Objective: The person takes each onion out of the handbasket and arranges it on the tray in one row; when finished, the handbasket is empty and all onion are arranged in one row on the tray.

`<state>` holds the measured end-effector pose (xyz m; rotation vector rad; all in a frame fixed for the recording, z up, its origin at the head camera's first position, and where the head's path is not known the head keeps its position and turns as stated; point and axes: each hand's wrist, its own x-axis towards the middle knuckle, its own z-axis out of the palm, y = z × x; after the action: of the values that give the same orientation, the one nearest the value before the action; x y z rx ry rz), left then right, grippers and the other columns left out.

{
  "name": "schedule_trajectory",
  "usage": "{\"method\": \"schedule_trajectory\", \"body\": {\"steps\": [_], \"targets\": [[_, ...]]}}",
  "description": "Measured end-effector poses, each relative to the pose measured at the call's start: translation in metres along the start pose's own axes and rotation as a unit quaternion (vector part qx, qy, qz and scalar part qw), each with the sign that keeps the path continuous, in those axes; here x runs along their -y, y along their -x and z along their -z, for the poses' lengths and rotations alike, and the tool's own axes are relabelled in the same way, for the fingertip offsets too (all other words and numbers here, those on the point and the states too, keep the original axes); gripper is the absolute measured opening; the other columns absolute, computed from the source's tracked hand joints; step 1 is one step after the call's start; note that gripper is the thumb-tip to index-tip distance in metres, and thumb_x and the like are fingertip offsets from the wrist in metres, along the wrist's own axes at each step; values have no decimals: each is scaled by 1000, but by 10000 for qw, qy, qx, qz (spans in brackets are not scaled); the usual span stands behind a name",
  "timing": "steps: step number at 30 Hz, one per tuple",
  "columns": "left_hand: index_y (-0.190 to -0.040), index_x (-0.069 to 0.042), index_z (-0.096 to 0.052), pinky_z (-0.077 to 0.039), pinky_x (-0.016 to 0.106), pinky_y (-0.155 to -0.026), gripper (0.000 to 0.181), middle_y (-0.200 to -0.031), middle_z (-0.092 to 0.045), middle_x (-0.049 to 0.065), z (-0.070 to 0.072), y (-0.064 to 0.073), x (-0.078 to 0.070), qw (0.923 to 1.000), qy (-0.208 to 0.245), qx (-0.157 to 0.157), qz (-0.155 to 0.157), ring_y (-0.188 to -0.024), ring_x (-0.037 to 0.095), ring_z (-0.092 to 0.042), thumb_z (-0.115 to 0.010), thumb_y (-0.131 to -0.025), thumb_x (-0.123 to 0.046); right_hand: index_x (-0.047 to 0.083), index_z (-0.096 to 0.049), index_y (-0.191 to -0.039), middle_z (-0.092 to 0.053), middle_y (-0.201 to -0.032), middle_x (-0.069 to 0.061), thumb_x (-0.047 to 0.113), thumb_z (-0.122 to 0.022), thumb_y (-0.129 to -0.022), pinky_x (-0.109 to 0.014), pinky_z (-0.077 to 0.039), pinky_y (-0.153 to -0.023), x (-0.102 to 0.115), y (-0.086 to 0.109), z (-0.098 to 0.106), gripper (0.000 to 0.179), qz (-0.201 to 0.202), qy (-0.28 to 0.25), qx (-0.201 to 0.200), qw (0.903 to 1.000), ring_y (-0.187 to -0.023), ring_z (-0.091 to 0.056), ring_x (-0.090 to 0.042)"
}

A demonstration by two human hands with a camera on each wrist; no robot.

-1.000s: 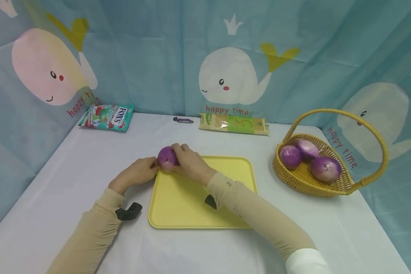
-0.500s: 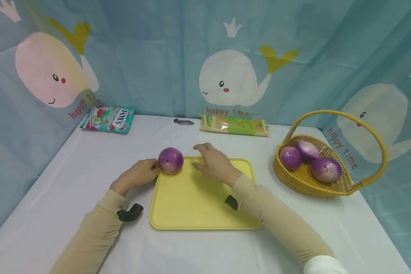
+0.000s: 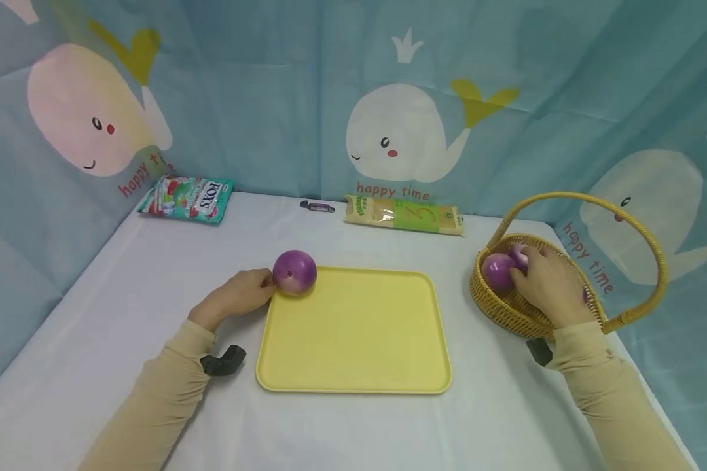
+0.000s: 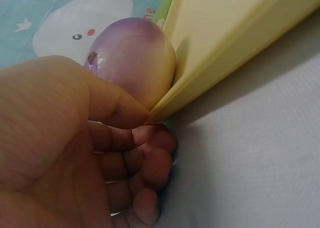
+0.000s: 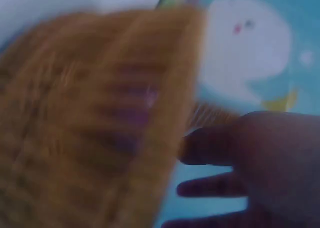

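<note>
A yellow tray (image 3: 353, 333) lies on the white table, and a round purple-and-cream vegetable (image 3: 294, 273) rests on its far left corner. My left hand (image 3: 239, 296) is beside that vegetable; in the left wrist view its thumb and index finger pinch the tray corner (image 4: 167, 100). Over the wicker basket (image 3: 503, 317) at the right is my right hand (image 3: 550, 284), its fingers above the purple vegetables (image 3: 497, 271) inside. The hand hides part of them. In the blurred right wrist view, the fingers (image 5: 212, 185) extend near the basket rim (image 5: 185, 87).
The basket's tall arched handle (image 3: 615, 212) rises over the right hand. Along the back lie a teal FOX'S candy bag (image 3: 187, 199), a small wrapped candy (image 3: 317, 207) and a long yellow-green packet (image 3: 403, 214). A patterned curtain (image 3: 259, 118) hangs behind.
My right hand has let go of the vegetable at the tray's corner and moved right, over the basket. The left hand has stayed at the tray's corner.
</note>
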<state>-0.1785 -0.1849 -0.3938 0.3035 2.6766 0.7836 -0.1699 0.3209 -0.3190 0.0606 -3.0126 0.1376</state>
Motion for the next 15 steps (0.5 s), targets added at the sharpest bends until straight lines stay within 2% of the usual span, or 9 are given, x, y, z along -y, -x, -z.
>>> {"method": "schedule_trajectory", "body": {"steps": [4,8,10,13,15], "targets": [[-89,-6,-52,-39,30,-64,17,-77,-50,6,2,0,-1,10000,0,20,16,-74,18,-48,-44,-97,-19,-13,-50,-120,-52,-108,-44,29,-56,-92,-64,-46,-68,-37,10,-2,51,-416,424,552,9967,-94,-54,-59],[-90,-6,-53,-39,30,-65,17,-78,-51,6,2,0,-2,10000,-12,29,36,-75,18,-48,-44,-96,-19,-11,-51,-119,-51,-111,-47,32,-45,-95,-64,-45,-69,-48,13,-5,49,-709,503,1000,9912,-97,-51,-63],[-92,-5,-54,-39,30,-65,17,-79,-52,6,2,0,-2,10000,-17,35,48,-75,19,-49,-44,-97,-19,-10,-50,-121,-50,-113,-47,31,-41,-95,-65,-44,-72,-49,13,-5,49,-777,526,1085,9897,-100,-49,-64],[-92,-5,-54,-39,30,-65,18,-79,-52,7,2,0,-2,10000,-26,29,53,-75,19,-49,-44,-97,-19,-9,-45,-125,-49,-114,-48,30,-43,-93,-68,-40,-78,-49,13,-7,50,-801,627,1119,9885,-102,-46,-65],[-92,-5,-54,-39,30,-65,17,-79,-52,6,2,0,-3,10000,-24,42,50,-75,19,-49,-44,-97,-19,-9,-42,-126,-46,-112,-51,31,-45,-92,-69,-38,-79,-49,14,-7,53,-878,613,938,9898,-100,-44,-67]]}}
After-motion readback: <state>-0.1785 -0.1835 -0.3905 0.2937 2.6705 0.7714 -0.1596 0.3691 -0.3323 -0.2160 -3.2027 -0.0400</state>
